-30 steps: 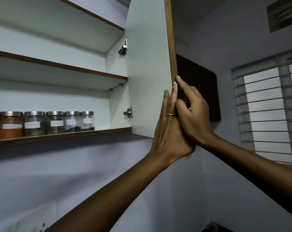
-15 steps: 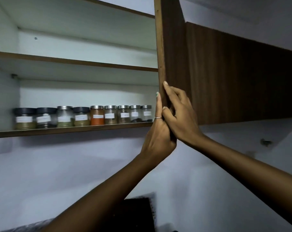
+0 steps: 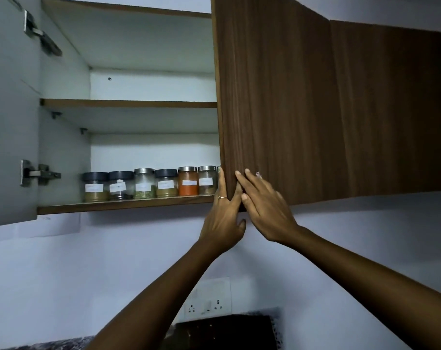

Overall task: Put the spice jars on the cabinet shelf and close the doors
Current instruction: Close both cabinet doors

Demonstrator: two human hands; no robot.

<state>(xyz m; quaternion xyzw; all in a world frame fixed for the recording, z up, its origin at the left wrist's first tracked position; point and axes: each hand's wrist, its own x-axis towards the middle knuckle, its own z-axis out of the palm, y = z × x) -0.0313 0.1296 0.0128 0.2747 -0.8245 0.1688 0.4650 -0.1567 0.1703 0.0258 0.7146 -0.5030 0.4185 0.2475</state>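
Several labelled spice jars (image 3: 148, 184) stand in a row on the bottom cabinet shelf (image 3: 123, 204). The right door (image 3: 272, 102), dark wood, is nearly flush with the cabinet front and hides the right end of the row. My left hand (image 3: 223, 218) holds the door's lower left edge, fingers behind it and thumb below. My right hand (image 3: 263, 205) lies flat with fingers spread on the door's face at that corner. The left door (image 3: 9, 117) hangs wide open, its white inside facing me.
An upper shelf (image 3: 128, 103) has nothing on it. Another closed wood door (image 3: 391, 109) is to the right. Below on the pale wall is a switch and socket plate (image 3: 206, 300), above a dark object (image 3: 227, 332).
The right door has swung from edge-on to almost shut, covering several jars at the right. Both hands stayed at its lower corner; my right hand flattened onto the face.
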